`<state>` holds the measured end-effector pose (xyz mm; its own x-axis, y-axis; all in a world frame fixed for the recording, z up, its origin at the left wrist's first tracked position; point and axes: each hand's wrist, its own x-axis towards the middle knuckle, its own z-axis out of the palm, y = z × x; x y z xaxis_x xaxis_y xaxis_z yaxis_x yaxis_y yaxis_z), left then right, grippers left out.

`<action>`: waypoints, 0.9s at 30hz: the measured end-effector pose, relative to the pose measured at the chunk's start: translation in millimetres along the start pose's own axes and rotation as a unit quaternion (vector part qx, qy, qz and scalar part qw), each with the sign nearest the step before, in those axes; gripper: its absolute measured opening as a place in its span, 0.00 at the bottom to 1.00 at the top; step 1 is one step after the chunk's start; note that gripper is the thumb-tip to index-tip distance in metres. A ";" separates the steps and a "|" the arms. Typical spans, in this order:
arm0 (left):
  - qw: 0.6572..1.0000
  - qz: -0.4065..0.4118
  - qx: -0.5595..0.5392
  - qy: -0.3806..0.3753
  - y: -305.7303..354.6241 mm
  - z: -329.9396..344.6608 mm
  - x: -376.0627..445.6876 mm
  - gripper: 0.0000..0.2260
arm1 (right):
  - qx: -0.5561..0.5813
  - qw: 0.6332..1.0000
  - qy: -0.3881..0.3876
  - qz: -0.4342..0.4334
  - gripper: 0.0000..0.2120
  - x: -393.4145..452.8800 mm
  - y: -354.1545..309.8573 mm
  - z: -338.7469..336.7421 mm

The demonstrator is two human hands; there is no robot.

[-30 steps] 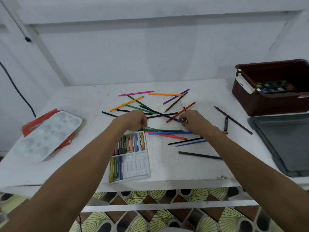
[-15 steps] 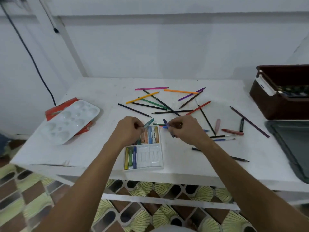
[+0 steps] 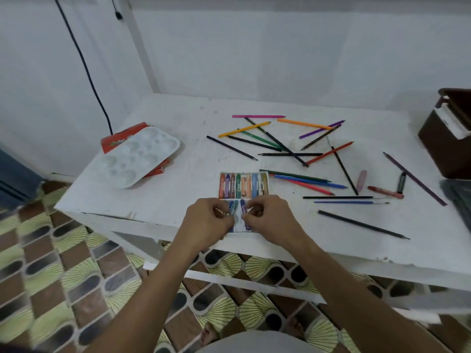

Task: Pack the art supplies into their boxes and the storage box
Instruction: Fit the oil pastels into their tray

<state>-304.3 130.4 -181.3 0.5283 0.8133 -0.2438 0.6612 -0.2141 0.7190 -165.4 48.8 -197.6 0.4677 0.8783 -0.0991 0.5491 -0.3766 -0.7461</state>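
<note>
Head view: both hands work over the crayon tray [image 3: 266, 174] at the table's [image 3: 178, 189] front edge, left hand [image 3: 207, 220] pinching a teal crayon [image 3: 233, 208], right hand [image 3: 270, 217] pinching a blue crayon [image 3: 243, 206], lowering them into the front row. Far row looks full, but the coloured pencils [image 3: 280, 141] lie scattered and the brown storage box [image 3: 448, 133] waits far right, so plenty left, I'd say

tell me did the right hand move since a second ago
Yes. The right hand came back toward the table's near edge: earlier it was among the scattered pencils beyond the crayon tray, and now it is over the tray's near row, pinching a blue crayon.
</note>
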 end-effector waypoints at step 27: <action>0.978 0.128 0.153 -0.054 -0.6 2.5 17.3 0.14 | -0.072 0.994 -0.048 -0.067 0.16 -4.0 -2.4 1.6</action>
<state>-294.2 143.3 -187.7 0.7394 0.6538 -0.1608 0.6201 -0.5683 0.5408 -169.7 46.7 -196.5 0.3189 0.9450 -0.0725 0.6982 -0.2860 -0.6563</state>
